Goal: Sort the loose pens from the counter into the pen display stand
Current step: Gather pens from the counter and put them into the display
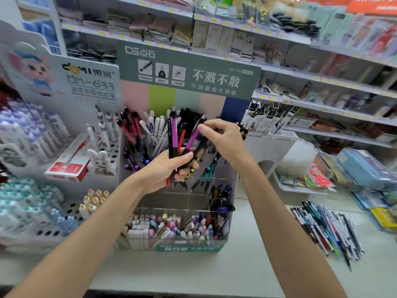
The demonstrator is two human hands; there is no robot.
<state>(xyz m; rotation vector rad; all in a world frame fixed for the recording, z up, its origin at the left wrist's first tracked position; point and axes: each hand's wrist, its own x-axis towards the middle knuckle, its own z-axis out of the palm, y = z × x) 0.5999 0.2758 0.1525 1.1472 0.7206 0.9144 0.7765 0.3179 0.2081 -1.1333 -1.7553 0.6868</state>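
My left hand (165,171) grips a bundle of pens (175,138), purple, orange and black, upright in front of the pen display stand (189,247). My right hand (219,138) pinches the top of a slanted purple pen (192,139) in that bundle, between thumb and fingertips. The stand is tiered, with clear compartments holding several pens, and a green header card (236,82) rises behind it. A heap of loose pens (326,229) lies on the white counter (247,272) at the right.
A white stand with holes (73,208) and many pens fills the left, with a red box (71,166) and a rabbit figure (101,160) on it. A white tray (300,189) with packets and blue boxes (363,168) sit at the right. Stocked shelves run behind.
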